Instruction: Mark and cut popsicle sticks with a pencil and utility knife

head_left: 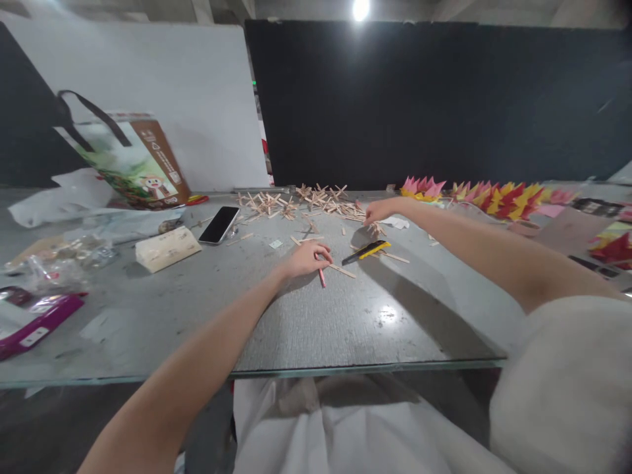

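Note:
My left hand point(309, 259) rests low over the table with its fingers curled. A thin red pen point(322, 278) sticks out from under the fingers, and a flat wooden stick point(344, 271) lies at the fingertips. Just right of it is a yellow-and-black utility knife point(368, 251), its blade end toward that hand, across some loose sticks. My right hand point(379, 211) reaches farther back, at the right end of a heap of wooden sticks point(323, 197). Its fingers point down and are drawn together above a small cluster of sticks point(376, 230); what they hold, if anything, is hidden.
At left are a smartphone point(219, 224), a pack of tissues point(168, 249), plastic wrappings point(64, 260), a purple package point(42, 322) and a shopping bag point(133, 161). Pink, red and yellow folded paper flowers point(508, 199) line the back right. The table edge point(370, 370) runs in front of me.

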Available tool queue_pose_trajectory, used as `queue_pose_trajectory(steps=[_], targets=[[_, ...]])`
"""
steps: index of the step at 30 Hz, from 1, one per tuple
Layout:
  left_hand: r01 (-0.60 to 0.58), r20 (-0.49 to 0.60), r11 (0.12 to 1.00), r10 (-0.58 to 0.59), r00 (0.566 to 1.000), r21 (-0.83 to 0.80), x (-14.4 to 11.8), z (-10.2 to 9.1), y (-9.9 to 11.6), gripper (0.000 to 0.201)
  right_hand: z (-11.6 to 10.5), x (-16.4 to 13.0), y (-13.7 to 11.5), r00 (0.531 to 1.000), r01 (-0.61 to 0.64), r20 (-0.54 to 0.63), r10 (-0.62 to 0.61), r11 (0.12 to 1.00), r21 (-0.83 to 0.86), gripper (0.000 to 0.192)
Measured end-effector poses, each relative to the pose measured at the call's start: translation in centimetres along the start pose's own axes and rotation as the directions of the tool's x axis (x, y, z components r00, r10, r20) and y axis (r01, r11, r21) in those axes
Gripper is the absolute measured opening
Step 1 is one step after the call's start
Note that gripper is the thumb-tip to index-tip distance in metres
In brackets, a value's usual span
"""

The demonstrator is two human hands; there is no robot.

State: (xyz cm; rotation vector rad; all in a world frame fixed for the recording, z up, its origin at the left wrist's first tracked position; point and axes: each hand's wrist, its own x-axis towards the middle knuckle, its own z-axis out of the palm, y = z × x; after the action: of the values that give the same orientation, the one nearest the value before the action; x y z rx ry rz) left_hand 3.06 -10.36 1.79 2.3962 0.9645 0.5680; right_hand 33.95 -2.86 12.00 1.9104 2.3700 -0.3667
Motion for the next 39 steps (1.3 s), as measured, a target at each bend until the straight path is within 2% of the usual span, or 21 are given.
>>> queue_pose_trajectory(steps=[3,4,5,6,10,17,19,21,24,28,33,39], targets=[[-0.005,-0.002,1.0,0.005,1.0,-0.012,-0.1,0.0,0.0,0.017,1.8,-1.8,-2.0,0.978,0.084,0.192,-0.076,0.996,-0.03,0.037],[-0.006,-0.004,1.0,0.006,1.0,-0.014,-0.1,0.1,0.0,0.017,2.3,-2.5,-2.6,0.945,0.144,0.307,-0.112,0.986,-0.082,0.039],[-0.007,-0.003,1.0,0.007,1.0,-0.014,0.0,0.1,0.0,0.017,2.7,-3.2,-3.2,0.917,0.207,0.372,-0.145,0.97,-0.131,0.041],[-0.009,-0.001,1.0,0.009,1.0,-0.012,0.0,0.1,-0.1,0.016,3.1,-3.8,-3.6,0.911,0.24,0.382,-0.156,0.953,-0.183,0.042],[-0.015,-0.005,1.0,0.015,1.0,-0.003,0.3,0.2,-0.3,0.017,3.7,-5.6,-4.9,0.908,0.315,0.366,-0.203,0.908,-0.278,0.041],[-0.006,-0.092,1.0,0.006,0.996,-0.005,0.3,1.0,-0.4,0.014,2.6,-7.4,-5.7,0.889,0.299,0.403,-0.219,0.943,-0.147,0.027],[-0.024,-0.103,1.0,0.025,0.994,0.009,0.3,1.1,-0.5,0.011,2.2,-8.2,-6.1,0.898,0.314,0.353,-0.264,0.945,-0.092,0.023],[-0.028,-0.099,0.999,0.03,0.995,0.021,0.3,1.2,-0.5,0.011,2.0,-9.2,-6.6,0.912,0.367,0.232,-0.339,0.926,-0.089,0.027],[0.005,-0.086,1.0,-0.003,0.996,0.019,0.3,1.1,-0.6,0.014,1.9,-10.7,-7.5,0.89,0.447,0.142,-0.434,0.891,-0.079,0.034],[0.018,-0.074,1.0,-0.017,0.997,0.014,0.3,1.0,-0.7,0.018,2.5,-11.7,-8.2,0.861,0.502,0.135,-0.491,0.862,-0.069,0.034],[-0.001,-0.059,1.0,0.002,0.998,0.013,0.6,1.1,-1.0,0.015,3.5,-11.9,-8.1,0.867,0.49,0.144,-0.477,0.869,-0.069,0.037],[-0.001,-0.06,1.0,0.002,0.998,0.017,0.6,1.1,-1.0,0.011,3.2,-12.2,-8.5,0.862,0.49,0.177,-0.475,0.87,-0.051,0.039]])
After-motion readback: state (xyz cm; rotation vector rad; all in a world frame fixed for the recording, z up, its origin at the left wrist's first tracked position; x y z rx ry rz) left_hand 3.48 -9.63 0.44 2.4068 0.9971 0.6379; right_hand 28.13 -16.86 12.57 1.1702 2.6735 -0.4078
